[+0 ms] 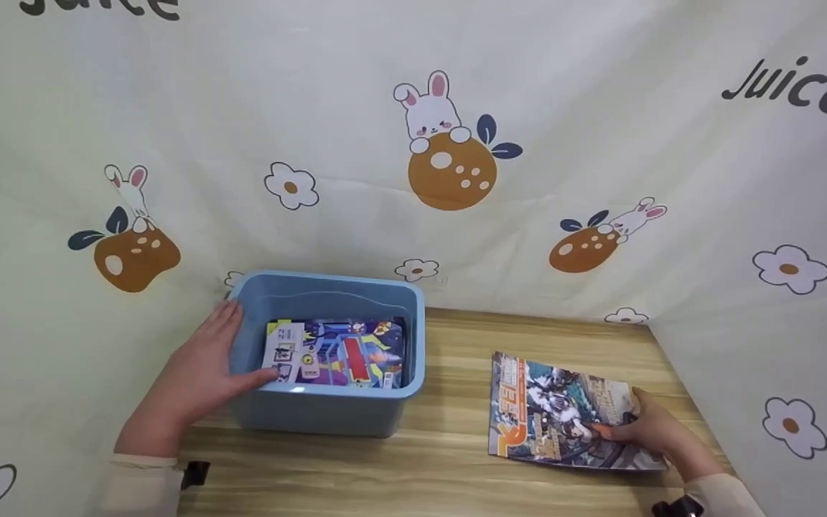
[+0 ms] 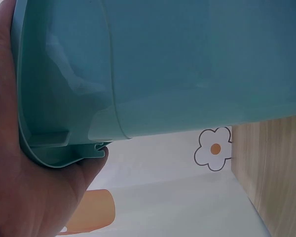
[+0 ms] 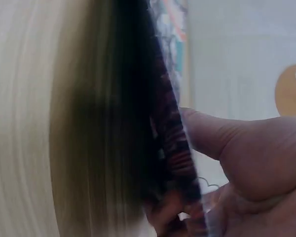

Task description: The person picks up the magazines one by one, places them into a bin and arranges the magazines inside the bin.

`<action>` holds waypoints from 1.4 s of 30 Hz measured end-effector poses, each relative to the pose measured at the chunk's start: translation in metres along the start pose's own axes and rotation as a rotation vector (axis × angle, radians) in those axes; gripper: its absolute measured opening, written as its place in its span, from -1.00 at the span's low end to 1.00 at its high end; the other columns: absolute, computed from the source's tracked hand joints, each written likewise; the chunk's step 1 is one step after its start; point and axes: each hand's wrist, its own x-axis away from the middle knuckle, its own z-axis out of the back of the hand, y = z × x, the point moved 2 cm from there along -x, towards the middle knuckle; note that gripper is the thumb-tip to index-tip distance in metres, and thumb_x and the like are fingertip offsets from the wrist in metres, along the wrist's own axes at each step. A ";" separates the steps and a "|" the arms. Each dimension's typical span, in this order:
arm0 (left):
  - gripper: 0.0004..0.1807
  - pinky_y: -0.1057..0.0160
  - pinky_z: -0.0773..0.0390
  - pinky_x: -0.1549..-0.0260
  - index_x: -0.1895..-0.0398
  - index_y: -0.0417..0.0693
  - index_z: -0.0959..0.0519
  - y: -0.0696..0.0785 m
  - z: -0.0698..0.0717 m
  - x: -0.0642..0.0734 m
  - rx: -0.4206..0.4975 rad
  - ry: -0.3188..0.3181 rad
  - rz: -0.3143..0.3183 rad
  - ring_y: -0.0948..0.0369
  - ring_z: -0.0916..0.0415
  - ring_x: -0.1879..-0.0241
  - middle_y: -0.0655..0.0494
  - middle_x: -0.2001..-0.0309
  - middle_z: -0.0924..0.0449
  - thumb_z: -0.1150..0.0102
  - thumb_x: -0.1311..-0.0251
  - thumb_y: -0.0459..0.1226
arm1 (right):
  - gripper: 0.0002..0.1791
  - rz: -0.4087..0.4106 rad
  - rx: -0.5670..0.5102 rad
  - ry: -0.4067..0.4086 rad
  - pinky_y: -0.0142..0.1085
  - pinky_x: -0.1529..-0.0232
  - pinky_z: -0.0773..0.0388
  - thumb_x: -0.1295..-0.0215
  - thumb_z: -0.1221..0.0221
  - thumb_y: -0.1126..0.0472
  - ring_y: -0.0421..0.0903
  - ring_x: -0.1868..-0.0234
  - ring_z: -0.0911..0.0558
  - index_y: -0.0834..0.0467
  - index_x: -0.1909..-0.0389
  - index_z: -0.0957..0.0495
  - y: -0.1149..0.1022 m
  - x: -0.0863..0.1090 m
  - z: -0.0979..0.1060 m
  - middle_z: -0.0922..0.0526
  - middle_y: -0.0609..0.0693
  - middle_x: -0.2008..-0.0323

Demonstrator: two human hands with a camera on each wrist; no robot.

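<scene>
A blue plastic bin (image 1: 320, 413) stands on the wooden table, left of centre. My left hand (image 1: 202, 366) grips its left corner, the thumb over the front rim and the fingers along the left side. The left wrist view shows the hand (image 2: 24, 182) at the rim of the bin (image 2: 187, 64). Inside the bin lies a colourful magazine (image 1: 352, 355), its cover facing up. On the right, my right hand (image 1: 661, 434) pinches a second magazine (image 1: 564, 413) by its right edge, thumb on the cover. In the right wrist view this magazine (image 3: 170, 133) appears edge-on, fingers under it.
The wooden table (image 1: 456, 474) ends at a pale curtain (image 1: 342, 93) printed with rabbits, oranges and flowers, which rises behind it and along both sides. The bin's back stands close to this curtain. Bare wood shows between the bin and the held magazine.
</scene>
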 end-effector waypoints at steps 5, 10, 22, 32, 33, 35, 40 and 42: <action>0.49 -0.52 -0.11 -0.52 -0.80 -0.28 0.04 -0.001 0.000 0.002 0.008 0.000 0.006 -0.34 0.17 -0.74 -0.32 -0.79 0.14 -0.28 -0.15 0.57 | 0.13 0.086 -0.182 -0.073 -0.03 -0.36 -0.61 -0.39 -0.51 0.21 0.41 -0.31 -0.62 0.54 -0.68 0.03 0.008 -0.006 0.001 -0.04 0.77 -0.55; 0.51 -0.54 -0.08 -0.51 -0.80 -0.29 0.05 -0.004 0.000 0.004 0.012 -0.003 0.018 -0.35 0.19 -0.74 -0.32 -0.79 0.16 -0.27 -0.14 0.59 | -0.13 0.138 -0.438 -0.145 -0.28 -0.02 -0.77 -0.51 -0.36 0.34 -0.01 0.02 -0.81 0.59 -0.61 -0.10 0.014 -0.012 -0.003 -0.36 0.69 -0.41; 0.52 -0.53 -0.09 -0.51 -0.80 -0.27 0.05 -0.008 -0.004 0.006 0.009 -0.007 0.026 -0.34 0.19 -0.75 -0.30 -0.79 0.16 -0.25 -0.12 0.61 | -0.17 0.174 -0.461 -0.053 -0.31 0.01 -0.76 -0.50 -0.36 0.35 -0.07 -0.01 -0.74 0.38 -0.67 -0.21 0.014 -0.013 -0.007 -0.16 0.56 -0.59; 0.50 -0.51 -0.12 -0.53 -0.80 -0.28 0.01 0.000 -0.009 -0.003 0.027 0.004 0.006 -0.33 0.16 -0.75 -0.30 -0.79 0.11 -0.27 -0.13 0.59 | -0.17 0.163 -0.551 0.089 -0.32 0.08 -0.75 -0.50 -0.37 0.38 -0.15 0.08 -0.73 0.28 -0.70 -0.25 -0.006 -0.007 -0.001 -0.23 0.26 -0.60; 0.50 -0.51 -0.12 -0.52 -0.80 -0.27 0.02 -0.001 -0.009 -0.003 0.025 0.003 0.007 -0.33 0.15 -0.75 -0.30 -0.79 0.11 -0.27 -0.13 0.59 | -0.16 0.167 -0.547 0.091 -0.33 0.07 -0.75 -0.50 -0.37 0.38 -0.15 0.06 -0.72 0.28 -0.70 -0.24 -0.008 -0.007 -0.001 -0.23 0.26 -0.61; 0.50 -0.51 -0.12 -0.52 -0.80 -0.27 0.01 -0.001 -0.009 -0.003 0.020 0.006 0.007 -0.33 0.15 -0.75 -0.30 -0.79 0.11 -0.27 -0.13 0.59 | -0.16 0.175 -0.552 0.096 -0.33 0.07 -0.75 -0.50 -0.38 0.37 -0.15 0.06 -0.73 0.26 -0.71 -0.25 -0.014 -0.008 -0.001 -0.23 0.24 -0.60; 0.48 -0.52 -0.12 -0.52 -0.80 -0.27 0.01 -0.002 -0.005 -0.001 0.017 0.019 0.004 -0.33 0.15 -0.74 -0.30 -0.79 0.11 -0.28 -0.14 0.58 | -0.16 0.194 -0.592 0.130 -0.32 0.09 -0.78 -0.49 -0.39 0.36 -0.13 0.03 -0.74 0.21 -0.71 -0.27 -0.031 -0.010 0.001 -0.36 0.14 -0.51; 0.49 -0.52 -0.11 -0.52 -0.80 -0.27 0.01 -0.002 -0.005 0.000 0.018 0.016 0.007 -0.33 0.16 -0.74 -0.30 -0.79 0.12 -0.27 -0.14 0.59 | -0.16 0.187 -0.615 0.140 -0.31 0.11 -0.79 -0.48 -0.39 0.38 -0.11 0.03 -0.75 0.20 -0.70 -0.29 -0.037 -0.009 0.000 -0.40 0.07 -0.44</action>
